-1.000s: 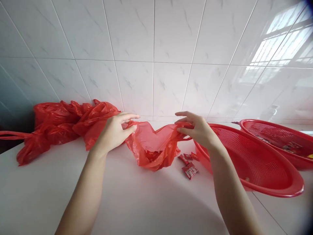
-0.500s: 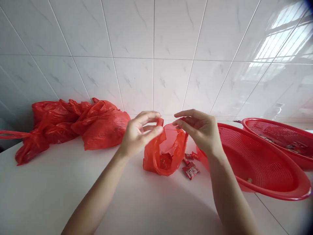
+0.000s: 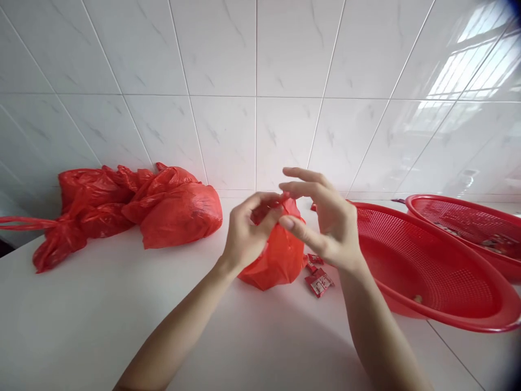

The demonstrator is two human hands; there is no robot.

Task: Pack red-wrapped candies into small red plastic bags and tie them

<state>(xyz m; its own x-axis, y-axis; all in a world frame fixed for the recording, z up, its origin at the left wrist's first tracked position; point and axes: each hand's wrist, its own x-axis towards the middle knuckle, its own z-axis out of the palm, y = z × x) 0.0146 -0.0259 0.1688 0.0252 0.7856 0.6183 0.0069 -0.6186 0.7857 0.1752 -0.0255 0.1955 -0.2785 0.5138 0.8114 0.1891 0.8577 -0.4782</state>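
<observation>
A red plastic bag [image 3: 279,260] stands on the white tabletop in front of me, its top gathered into a narrow neck. My left hand [image 3: 252,228] pinches this neck between thumb and fingers. On the other side, my right hand [image 3: 331,222] has its thumb and fingers spread apart around the bag's top, the fingertips close to the plastic. Red-and-white wrapped packets [image 3: 319,281] lie on the table just right of the bag. The bag's contents are now hidden by its closed sides.
Several filled red plastic bags [image 3: 179,217] are heaped at the left against the tiled wall. To the right stands a large red plastic basket [image 3: 459,271] with a small piece at its bottom. Behind it is another red basket [image 3: 419,203] holding packets.
The bag's mouth was open with its handles held apart; now it is drawn together. My hands have come closer, and the right hand's fingers have spread.
</observation>
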